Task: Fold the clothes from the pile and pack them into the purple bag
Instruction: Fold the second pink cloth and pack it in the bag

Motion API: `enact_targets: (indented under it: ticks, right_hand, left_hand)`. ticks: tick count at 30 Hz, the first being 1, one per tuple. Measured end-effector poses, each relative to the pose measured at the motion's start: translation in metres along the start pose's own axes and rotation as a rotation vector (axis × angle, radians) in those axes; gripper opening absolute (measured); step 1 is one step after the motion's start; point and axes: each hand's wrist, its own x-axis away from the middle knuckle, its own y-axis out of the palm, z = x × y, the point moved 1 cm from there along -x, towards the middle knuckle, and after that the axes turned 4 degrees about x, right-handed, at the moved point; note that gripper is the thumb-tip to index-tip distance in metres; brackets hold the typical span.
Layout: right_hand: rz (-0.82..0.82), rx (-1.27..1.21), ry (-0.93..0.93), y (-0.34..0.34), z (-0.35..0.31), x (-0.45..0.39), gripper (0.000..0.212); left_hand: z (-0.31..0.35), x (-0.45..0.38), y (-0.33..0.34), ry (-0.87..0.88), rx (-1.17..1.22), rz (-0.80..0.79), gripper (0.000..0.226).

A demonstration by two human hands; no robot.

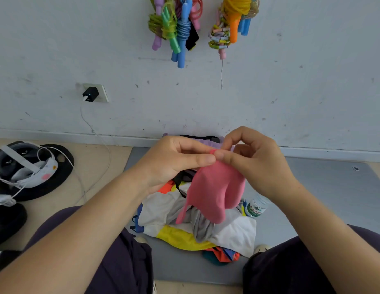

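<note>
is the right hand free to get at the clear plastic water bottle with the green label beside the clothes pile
Probably not yet: the right hand pinches the pink garment together with the left hand. The clear plastic water bottle lies just below it, unobstructed once the hand lets go.

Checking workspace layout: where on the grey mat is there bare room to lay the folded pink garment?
Bare grey mat lies right of the water bottle, and a strip shows below the clothes pile, between the knees. The centre is crowded: both hands hold the pink garment over the pile.

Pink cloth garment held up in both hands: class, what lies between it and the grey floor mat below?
In the head view, the pile of mixed clothes lies between pink garment and mat.
</note>
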Motion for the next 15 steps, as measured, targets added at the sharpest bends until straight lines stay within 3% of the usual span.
enact_targets:
  ticks: [3, 6, 9, 13, 15]
  right_hand:
    - [-0.109, -0.174, 0.065, -0.003, -0.002, 0.000, 0.024]
    - [-0.200, -0.228, 0.085, -0.003, 0.000, -0.001, 0.019]
    - [-0.342, -0.162, 0.153, -0.004, 0.006, -0.003, 0.027]
    - [-0.600, 0.046, 0.258, -0.006, 0.017, -0.002, 0.019]
    - [-0.591, 0.164, 0.259, -0.009, 0.021, -0.003, 0.012]
  left_hand:
    - [0.003, 0.001, -0.001, 0.038, -0.053, -0.003, 0.018]
    - [0.004, 0.002, -0.003, 0.098, -0.184, 0.033, 0.012]
    - [0.004, 0.002, -0.005, 0.200, -0.351, 0.078, 0.004]
    - [0.008, 0.001, -0.016, 0.245, -0.321, 0.172, 0.009]
    - [0.010, 0.000, -0.025, 0.205, -0.320, 0.191, 0.014]
